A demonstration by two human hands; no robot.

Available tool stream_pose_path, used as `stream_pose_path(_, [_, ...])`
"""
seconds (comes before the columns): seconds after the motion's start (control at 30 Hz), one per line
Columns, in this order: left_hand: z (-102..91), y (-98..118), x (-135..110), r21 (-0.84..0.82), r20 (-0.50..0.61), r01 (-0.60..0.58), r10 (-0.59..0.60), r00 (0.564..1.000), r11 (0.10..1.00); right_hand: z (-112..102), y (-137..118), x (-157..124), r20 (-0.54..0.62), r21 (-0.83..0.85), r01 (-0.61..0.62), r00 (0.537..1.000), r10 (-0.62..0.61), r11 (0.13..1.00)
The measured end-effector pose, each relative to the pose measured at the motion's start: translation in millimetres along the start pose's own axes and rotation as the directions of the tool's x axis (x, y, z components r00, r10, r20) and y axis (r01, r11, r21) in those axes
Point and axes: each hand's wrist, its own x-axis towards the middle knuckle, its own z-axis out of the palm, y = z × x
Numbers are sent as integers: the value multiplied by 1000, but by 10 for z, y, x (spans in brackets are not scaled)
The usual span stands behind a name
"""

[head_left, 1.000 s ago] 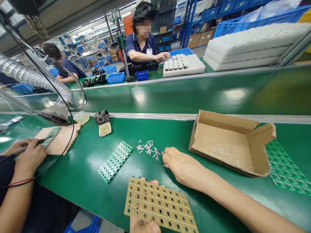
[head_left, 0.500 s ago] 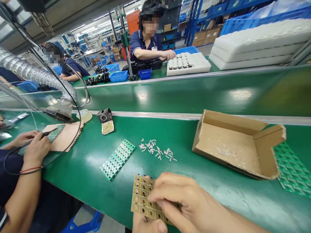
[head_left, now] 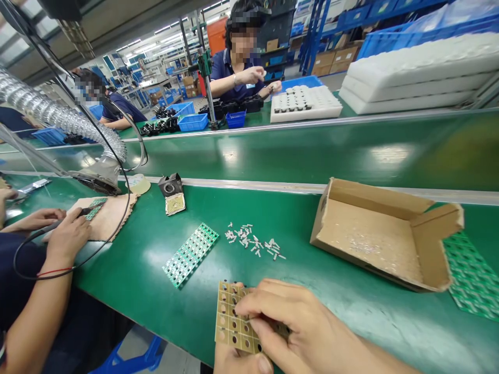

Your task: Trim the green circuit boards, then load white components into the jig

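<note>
My left hand (head_left: 238, 362) grips a tan circuit board panel (head_left: 230, 335) from below, thumb along its near edge. The panel is scored into squares with round holes. Over its face my right hand (head_left: 296, 319) holds thumb and forefinger pinched together, with the fingertips at the board. Whatever lies between them is too small to make out. The right hand hides the panel's right part. Beyond the hands, a green circuit board panel (head_left: 191, 254) lies flat on the table, and to its right is a scatter of small silvery strips (head_left: 255, 242).
An open cardboard box (head_left: 366, 275) with small clear pieces stands at right, beside green boards (head_left: 471, 278). At left, a co-worker's hand (head_left: 70, 234) holds a corded tool over another board, under an extraction hose (head_left: 58, 106). A small black holder (head_left: 170, 184) sits near the ledge.
My right fingertips have shifted slightly over the tan panel, which both hands keep near the same place. Across the bench, a co-worker's hand has lifted from the white tray.
</note>
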Motion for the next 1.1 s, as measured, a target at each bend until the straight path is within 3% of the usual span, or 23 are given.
stream_pose_path(0.27, [-88, -85, -55, 134, -185, -28, 53, 981, 991, 53, 20, -29, -48, -12, 51, 998, -52, 999])
stream_pose_path(0.53, [-107, -15, -38, 209, -300, -48, 111, 947, 977, 64, 27, -34, -63, -6, 41, 997, -42, 999])
stream_pose_path(0.83, [30, 3, -29, 117, -228, 29, -1, 974, 993, 129, 46, -54, -114, 4, 76, 991, -75, 997])
stream_pose_path(1.1, [76, 34, 8, 68, -221, -6, 20, 975, 998, 138, 26, -72, -106, -19, 64, 992, -65, 998])
